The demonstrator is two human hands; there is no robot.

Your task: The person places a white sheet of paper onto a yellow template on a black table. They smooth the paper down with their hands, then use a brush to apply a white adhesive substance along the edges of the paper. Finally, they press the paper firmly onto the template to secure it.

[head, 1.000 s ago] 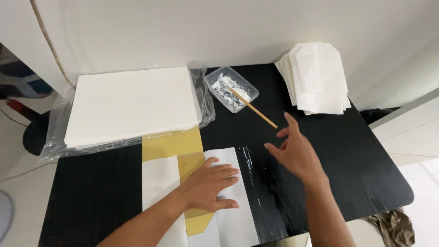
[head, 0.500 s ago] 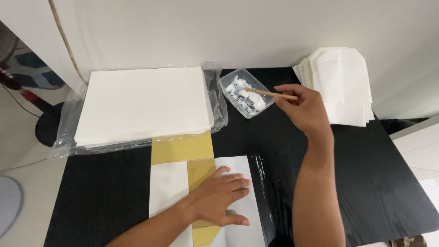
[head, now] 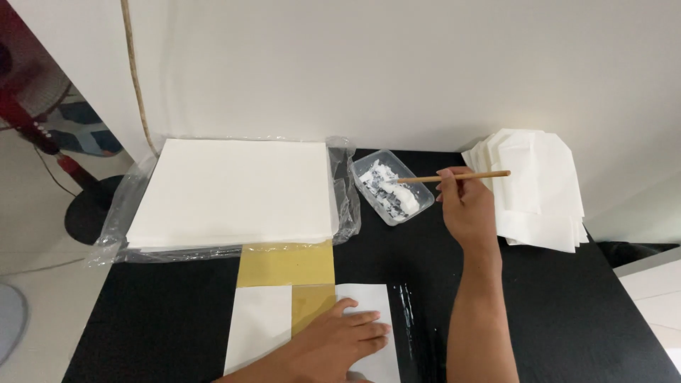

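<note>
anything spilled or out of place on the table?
One thing: shiny wet streaks on the black table, right of the white sheet under the left hand. They look like smeared paste. The right hand holds the wooden stick in the paste tub, which sits upright.

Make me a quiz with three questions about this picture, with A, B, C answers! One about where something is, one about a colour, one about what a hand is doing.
1. Where is the tub?
A. between the paper stack and the folded pile
B. on the floor
C. on the stack

2. What colour is the table?
A. white
B. black
C. red

3. What is the right hand doing?
A. lying flat
B. holding a stick
C. lifting the tub

Answers: 1 A, the tub sits on the table between both piles. 2 B, the bare top is black. 3 B, the fingers grip the stick, its tip in the tub's white paste; the left hand lies flat on a sheet.
</note>
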